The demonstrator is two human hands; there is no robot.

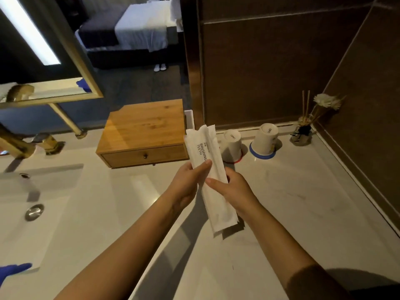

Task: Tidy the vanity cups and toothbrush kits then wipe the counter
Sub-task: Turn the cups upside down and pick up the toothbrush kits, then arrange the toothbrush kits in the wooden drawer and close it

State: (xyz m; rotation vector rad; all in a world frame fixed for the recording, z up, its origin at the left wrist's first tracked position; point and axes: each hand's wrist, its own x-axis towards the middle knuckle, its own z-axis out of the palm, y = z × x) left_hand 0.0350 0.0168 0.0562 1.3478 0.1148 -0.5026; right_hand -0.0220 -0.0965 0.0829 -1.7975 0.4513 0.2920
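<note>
Two white paper toothbrush kits point(202, 148), the front one printed "BRUSHING TEETH", are stacked together and held above the pale marble counter point(292, 202). My left hand point(188, 182) grips them from the left, thumb across the front. From the right, my right hand point(232, 188) holds the same packets. Two white cups stand upside down at the back of the counter: one point(231, 145) on a red coaster, the other point(265, 138) on a blue coaster.
A wooden drawer box point(142, 135) sits left of the cups. A reed diffuser with a flower point(303, 133) fills the back right corner. The sink point(32, 191) with a gold tap point(26, 146) lies left. A blue-gloved hand point(13, 270) shows at the lower left edge.
</note>
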